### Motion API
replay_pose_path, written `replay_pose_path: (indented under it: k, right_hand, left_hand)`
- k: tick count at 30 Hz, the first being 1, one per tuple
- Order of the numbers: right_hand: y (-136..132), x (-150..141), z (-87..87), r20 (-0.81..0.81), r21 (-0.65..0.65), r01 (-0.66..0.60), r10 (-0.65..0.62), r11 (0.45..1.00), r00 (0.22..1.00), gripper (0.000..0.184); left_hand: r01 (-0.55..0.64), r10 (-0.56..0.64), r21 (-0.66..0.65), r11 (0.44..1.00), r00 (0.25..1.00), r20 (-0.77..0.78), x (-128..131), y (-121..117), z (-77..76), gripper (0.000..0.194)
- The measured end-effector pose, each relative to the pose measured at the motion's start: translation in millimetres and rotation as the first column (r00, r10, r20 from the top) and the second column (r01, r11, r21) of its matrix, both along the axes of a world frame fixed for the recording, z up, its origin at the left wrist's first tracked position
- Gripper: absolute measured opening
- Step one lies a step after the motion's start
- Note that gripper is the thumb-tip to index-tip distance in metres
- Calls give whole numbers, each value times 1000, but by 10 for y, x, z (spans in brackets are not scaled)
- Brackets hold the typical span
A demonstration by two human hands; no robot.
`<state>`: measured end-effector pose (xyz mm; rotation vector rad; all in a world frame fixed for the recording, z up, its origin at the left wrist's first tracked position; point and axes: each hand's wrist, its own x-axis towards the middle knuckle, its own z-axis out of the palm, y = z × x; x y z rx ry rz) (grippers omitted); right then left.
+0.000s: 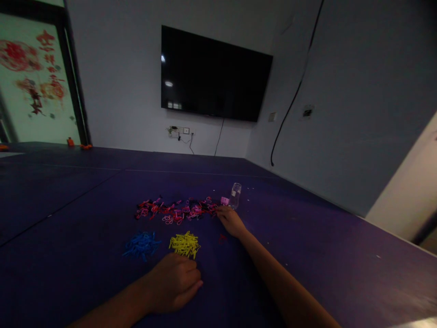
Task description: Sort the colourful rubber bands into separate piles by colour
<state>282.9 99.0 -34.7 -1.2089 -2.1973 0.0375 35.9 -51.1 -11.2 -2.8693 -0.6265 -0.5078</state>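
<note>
My left hand rests on the purple surface just in front of a pile of yellow bands, its fingers curled into a fist. Whatever lies inside that fist is hidden. Farther out, my right hand reaches to the right end of a scattered heap of red, pink and black small loops, like rubber bands. Its fingers are stretched out and touch the heap's edge. A blue pile of bands lies left of the yellow one. Just beyond my right hand are a clear bottle and a pink cap.
A few red loops lie apart, near my right wrist. White specks dot the purple surface. At the far left edge are orange objects. A black cable hangs down the right wall, and a television is mounted behind.
</note>
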Motion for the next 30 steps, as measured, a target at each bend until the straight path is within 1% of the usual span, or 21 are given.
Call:
replay_pose_path:
  k: [4,7,9,12,15,18,23,30]
  right_hand:
    - [87,29,-62,-92,-25,-30,27,999,995,32]
    - [106,28,-70,-122,-50,-38,31,998,992,33]
    - [97,22,-55,-108,-69,-45,37,997,993,33]
    - [67,9,-16,-39,-92,-39,35,995,999,32]
    - [41,-3,15,12,-94,-7,8,996,1000,30]
    - [31,-10,23,23,-90,15,-13,996,1000,29]
    - [41,-7,12,3,-81,13,-13,997,1000,30]
    - [44,14,3,-92,-69,-28,22,997,995,31]
  left_hand:
    - [-2,2,-3,1000,1000,-12,-9,24,-20,22]
    - [3,-3,-2,1000,1000,-11,-10,38,-29,23]
    - [2,-2,6,1000,1000,0,-7,36,-27,23]
    - [-9,9,4,1000,1000,12,-2,21,-16,23]
    - [-9,9,4,1000,1000,9,-3,11,-8,23]
    - [-10,10,11,1000,1000,11,-9,12,-5,24]
    - [-7,7,5,1000,1000,10,-13,19,-14,26]
    - [-4,4,-7,1000,1000,4,-15,26,-20,23]
